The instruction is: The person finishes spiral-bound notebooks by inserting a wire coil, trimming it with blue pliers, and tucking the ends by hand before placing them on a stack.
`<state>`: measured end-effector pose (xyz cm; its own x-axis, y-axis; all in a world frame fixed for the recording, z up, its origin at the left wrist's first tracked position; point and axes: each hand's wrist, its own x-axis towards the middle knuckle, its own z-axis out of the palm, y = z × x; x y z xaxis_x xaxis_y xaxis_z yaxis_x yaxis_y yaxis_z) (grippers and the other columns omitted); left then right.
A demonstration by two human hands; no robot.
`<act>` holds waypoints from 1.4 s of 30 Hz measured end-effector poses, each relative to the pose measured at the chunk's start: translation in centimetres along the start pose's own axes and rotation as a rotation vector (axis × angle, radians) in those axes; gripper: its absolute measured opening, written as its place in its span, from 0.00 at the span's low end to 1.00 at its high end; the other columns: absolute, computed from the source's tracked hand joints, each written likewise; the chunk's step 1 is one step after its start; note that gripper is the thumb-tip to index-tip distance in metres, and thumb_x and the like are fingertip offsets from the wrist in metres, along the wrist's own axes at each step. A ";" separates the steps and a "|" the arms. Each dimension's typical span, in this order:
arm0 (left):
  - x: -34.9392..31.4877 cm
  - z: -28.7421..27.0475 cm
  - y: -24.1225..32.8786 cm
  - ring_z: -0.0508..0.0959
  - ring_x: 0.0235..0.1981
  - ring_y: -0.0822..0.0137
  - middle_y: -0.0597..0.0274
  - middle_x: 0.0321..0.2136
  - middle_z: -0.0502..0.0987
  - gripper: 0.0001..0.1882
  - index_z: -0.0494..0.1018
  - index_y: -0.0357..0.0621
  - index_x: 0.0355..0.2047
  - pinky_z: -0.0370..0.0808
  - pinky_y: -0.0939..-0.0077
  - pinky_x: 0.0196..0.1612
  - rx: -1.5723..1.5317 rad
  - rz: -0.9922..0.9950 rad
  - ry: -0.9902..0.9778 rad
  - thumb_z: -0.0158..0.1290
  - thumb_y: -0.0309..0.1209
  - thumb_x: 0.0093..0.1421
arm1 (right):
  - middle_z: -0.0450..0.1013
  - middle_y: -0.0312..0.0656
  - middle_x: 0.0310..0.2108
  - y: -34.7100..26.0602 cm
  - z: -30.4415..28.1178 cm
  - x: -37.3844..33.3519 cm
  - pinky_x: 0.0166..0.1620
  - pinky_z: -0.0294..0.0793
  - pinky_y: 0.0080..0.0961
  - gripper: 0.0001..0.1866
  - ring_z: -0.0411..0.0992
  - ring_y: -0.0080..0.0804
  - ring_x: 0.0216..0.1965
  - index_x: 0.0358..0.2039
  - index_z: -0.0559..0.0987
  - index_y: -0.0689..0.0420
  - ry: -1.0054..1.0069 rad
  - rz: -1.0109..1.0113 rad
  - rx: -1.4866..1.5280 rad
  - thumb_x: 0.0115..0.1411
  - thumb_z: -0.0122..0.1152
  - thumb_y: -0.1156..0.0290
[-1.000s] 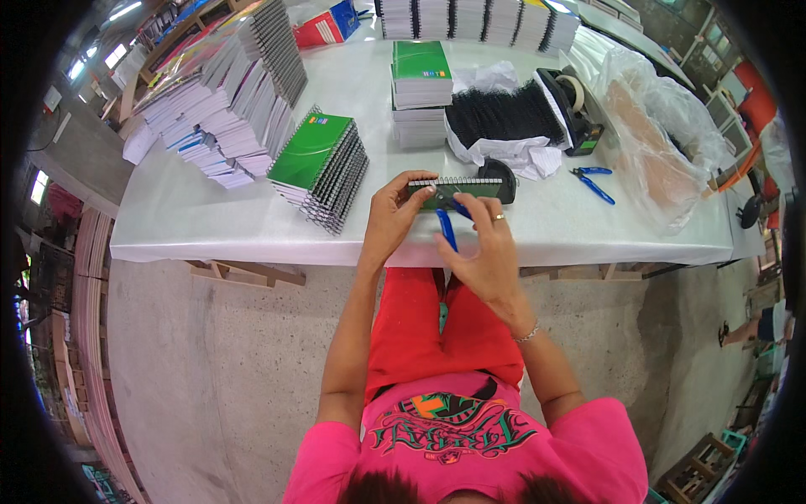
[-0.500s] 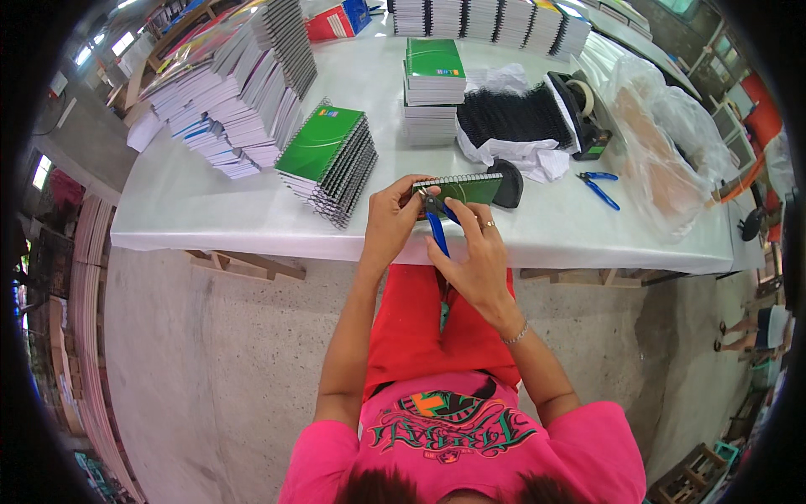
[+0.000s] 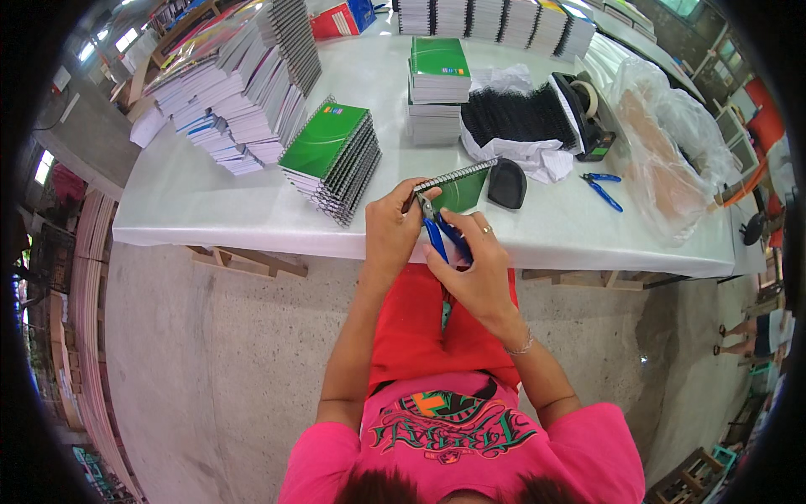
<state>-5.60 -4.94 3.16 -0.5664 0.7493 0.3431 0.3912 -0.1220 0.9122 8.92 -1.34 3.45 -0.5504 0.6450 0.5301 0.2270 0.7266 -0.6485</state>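
My left hand [image 3: 395, 223] grips a green spiral notebook [image 3: 462, 191] by its left end, just over the table's near edge. The notebook is tilted, its wire-bound edge upward. In my right hand [image 3: 477, 265] is a pair of blue-handled cutting pliers [image 3: 436, 238], its handles spread. The jaws are at the left end of the spiral, close to my left fingertips; whether they touch the wire I cannot tell. Just right of the notebook lies a black dish-like piece [image 3: 507, 183].
A stack of green spiral notebooks [image 3: 327, 143] stands left of my hands, with tall notebook piles [image 3: 235, 101] behind. Unbound green-covered pads [image 3: 440, 76], black coils [image 3: 516, 118] on white paper, a tape dispenser [image 3: 588, 118], second blue pliers [image 3: 603, 191] and a plastic bag [image 3: 663, 143] occupy the right.
The notebook has tipped, its right end now higher and more of its green cover showing. The pliers' handles have spread wider. The black dish is less covered.
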 end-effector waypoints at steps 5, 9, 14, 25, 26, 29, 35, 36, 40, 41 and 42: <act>-0.8 0.6 0.8 0.76 0.23 0.80 0.58 0.30 0.84 0.13 0.77 0.35 0.43 0.74 0.82 0.27 0.097 0.093 0.089 0.47 0.18 0.58 | 0.75 0.47 0.33 1.6 -2.0 1.5 0.30 0.77 0.28 0.16 0.76 0.36 0.25 0.42 0.73 0.62 -0.577 0.829 1.784 0.67 0.52 0.59; -0.3 0.3 1.0 0.77 0.23 0.73 0.58 0.31 0.83 0.13 0.76 0.37 0.43 0.74 0.79 0.28 0.070 0.106 0.088 0.48 0.19 0.59 | 0.74 0.46 0.34 1.0 -3.1 2.2 0.34 0.77 0.26 0.17 0.75 0.33 0.27 0.43 0.72 0.60 -0.591 0.752 1.483 0.67 0.51 0.58; 2.6 -3.2 3.5 0.70 0.23 0.82 0.70 0.25 0.79 0.13 0.77 0.38 0.47 0.72 0.85 0.26 0.024 0.037 0.284 0.53 0.25 0.63 | 0.72 0.45 0.38 5.5 -5.5 3.5 0.38 0.72 0.25 0.18 0.73 0.31 0.35 0.48 0.71 0.60 -0.332 0.440 0.537 0.66 0.54 0.60; 7.7 -12.0 -0.9 0.70 0.26 0.75 0.62 0.26 0.78 0.13 0.78 0.34 0.39 0.68 0.80 0.34 0.236 0.150 0.674 0.58 0.33 0.61 | 0.63 0.53 0.52 19.2 -7.3 1.8 0.56 0.58 0.50 0.25 0.63 0.52 0.52 0.56 0.70 0.54 0.269 0.116 -0.696 0.58 0.63 0.64; 7.5 -12.2 -1.6 0.72 0.29 0.72 0.60 0.29 0.79 0.13 0.78 0.33 0.38 0.69 0.78 0.38 0.290 0.256 0.711 0.59 0.33 0.60 | 0.63 0.52 0.52 18.2 -7.3 2.3 0.57 0.57 0.50 0.25 0.63 0.51 0.53 0.56 0.70 0.52 0.275 0.122 -0.723 0.58 0.62 0.63; 6.9 -12.9 -3.0 0.74 0.37 0.67 0.58 0.32 0.80 0.14 0.78 0.33 0.36 0.69 0.74 0.46 0.232 0.116 0.673 0.59 0.34 0.59 | 0.64 0.48 0.51 15.9 -7.5 4.1 0.57 0.54 0.49 0.21 0.63 0.48 0.53 0.54 0.73 0.45 0.305 0.118 -0.717 0.60 0.61 0.63; 6.6 -13.3 -5.0 0.75 0.42 0.64 0.55 0.35 0.81 0.17 0.79 0.33 0.36 0.67 0.71 0.52 0.120 0.036 0.619 0.60 0.38 0.58 | 0.70 0.39 0.44 12.2 -8.3 10.0 0.53 0.60 0.43 0.14 0.68 0.40 0.49 0.45 0.80 0.45 0.264 0.027 -0.470 0.58 0.62 0.63; 6.5 -13.5 -5.2 0.75 0.42 0.64 0.55 0.35 0.81 0.17 0.79 0.33 0.36 0.67 0.71 0.52 0.124 0.036 0.623 0.60 0.38 0.58 | 0.72 0.37 0.41 11.5 -8.0 11.1 0.52 0.62 0.40 0.12 0.70 0.38 0.46 0.43 0.81 0.46 0.239 0.000 -0.381 0.58 0.63 0.63; 6.5 -13.7 -5.6 0.75 0.43 0.64 0.55 0.36 0.81 0.18 0.80 0.34 0.37 0.66 0.70 0.53 0.118 0.031 0.595 0.60 0.40 0.58 | 0.75 0.37 0.33 9.6 -6.7 14.8 0.44 0.69 0.29 0.10 0.73 0.33 0.36 0.39 0.83 0.49 0.205 -0.065 -0.218 0.57 0.63 0.63; 6.5 -13.6 -5.6 0.74 0.43 0.64 0.55 0.36 0.81 0.18 0.80 0.34 0.36 0.66 0.70 0.53 0.126 0.034 0.586 0.60 0.40 0.58 | 0.75 0.38 0.34 9.4 -6.6 15.8 0.42 0.70 0.27 0.10 0.73 0.32 0.35 0.39 0.83 0.50 0.183 -0.052 -0.176 0.58 0.62 0.63; 6.5 -13.6 -5.5 0.74 0.43 0.64 0.55 0.36 0.81 0.18 0.80 0.34 0.36 0.66 0.70 0.53 0.122 0.037 0.586 0.60 0.40 0.58 | 0.75 0.41 0.34 9.9 -6.2 16.9 0.40 0.71 0.27 0.12 0.72 0.30 0.36 0.41 0.82 0.52 0.154 -0.073 -0.156 0.60 0.61 0.61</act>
<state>-21.29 -8.21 3.47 -0.8430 0.2579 0.4720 0.4790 -0.0392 0.8769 6.83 18.21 9.34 -0.4433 0.6095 0.6573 0.3190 0.7925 -0.5198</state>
